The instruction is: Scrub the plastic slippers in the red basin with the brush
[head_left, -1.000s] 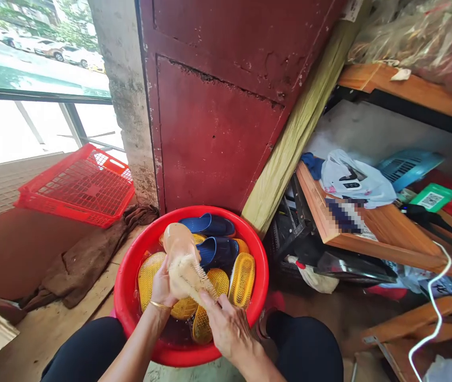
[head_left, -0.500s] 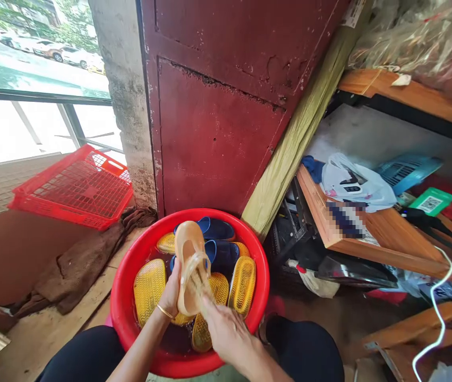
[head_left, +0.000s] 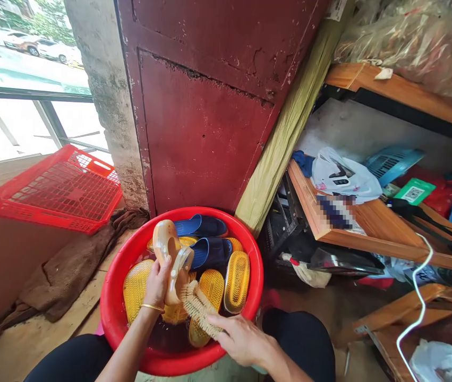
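Observation:
My left hand (head_left: pixel 157 284) grips a tan clog (head_left: pixel 164 239) by its side and holds it tilted above a red tub (head_left: pixel 108 297). My right hand (head_left: pixel 241 337) is closed round the handle end of a scrub brush (head_left: pixel 199 307) with pale bristles. The brush head lies by the heel of the clog; whether they touch I cannot tell. Below, in dark water, several slippers rest in the tub. Some lie with yellow soles up, such as the slipper (head_left: pixel 237 281) at the right; blue slippers (head_left: pixel 213 253) sit toward the back.
A red plastic crate (head_left: pixel 54 191) stands at the left above a brown cloth (head_left: pixel 66 281). Behind the tub is a dark red door (head_left: pixel 205 127). To the right, a wooden shelf (head_left: pixel 389 228) carries plastic bags, a blue basket (head_left: pixel 393 162) and a white cable (head_left: pixel 420 297).
The brush has come out of the clog's opening and moved down to its heel, its bristles now in view. The clog has turned and shifted left. The whole view has shifted slightly.

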`<state>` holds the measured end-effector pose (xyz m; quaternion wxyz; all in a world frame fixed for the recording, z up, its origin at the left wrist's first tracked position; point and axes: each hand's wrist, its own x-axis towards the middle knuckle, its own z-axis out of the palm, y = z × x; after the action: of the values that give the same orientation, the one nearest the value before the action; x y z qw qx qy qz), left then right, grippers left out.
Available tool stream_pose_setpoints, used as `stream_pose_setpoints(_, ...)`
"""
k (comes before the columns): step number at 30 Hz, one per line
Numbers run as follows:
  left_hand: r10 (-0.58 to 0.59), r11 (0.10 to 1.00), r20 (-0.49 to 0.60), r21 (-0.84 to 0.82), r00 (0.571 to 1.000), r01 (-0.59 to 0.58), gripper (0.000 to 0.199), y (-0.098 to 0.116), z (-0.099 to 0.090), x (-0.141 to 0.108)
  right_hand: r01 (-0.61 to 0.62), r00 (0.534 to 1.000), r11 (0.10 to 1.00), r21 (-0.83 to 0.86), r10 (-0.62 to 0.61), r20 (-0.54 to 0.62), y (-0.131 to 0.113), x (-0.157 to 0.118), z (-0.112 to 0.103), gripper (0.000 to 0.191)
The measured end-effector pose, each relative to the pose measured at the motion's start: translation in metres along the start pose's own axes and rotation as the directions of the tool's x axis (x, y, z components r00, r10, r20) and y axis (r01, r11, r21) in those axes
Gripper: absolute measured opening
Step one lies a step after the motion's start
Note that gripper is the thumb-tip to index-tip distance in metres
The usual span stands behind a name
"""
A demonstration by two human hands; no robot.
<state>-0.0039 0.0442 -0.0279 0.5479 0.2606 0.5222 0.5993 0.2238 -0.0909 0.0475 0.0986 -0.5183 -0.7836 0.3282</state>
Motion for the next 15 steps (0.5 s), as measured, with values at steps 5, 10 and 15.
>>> stream_pose_setpoints(5, 0.165, 0.953, 0.014, 0.257, 0.986, -0.163, 0.058, 0.003, -0.011, 0.005, -0.080, 0.952, 0.989, 0.126, 0.113, -0.284, 0.053, -0.013, -0.015, 0.050)
stream_pose_setpoints(10, 0.106, 0.750, -0.059, 0.660, 0.993, -0.041, 0.043, -0.015, -0.024, 0.017, -0.136, 0.892, 0.940, 0.313, 0.254, -0.375, 0.093, 0.001, -0.012, 0.050)
stream_pose_setpoints(15, -0.011, 0.622, -0.106, 0.778, 0.994, 0.090, 0.022, -0.037, -0.030, 0.038, -0.207, 0.879, 0.740, 0.640, 0.428, -0.210, 0.115, 0.007, -0.006, 0.067)
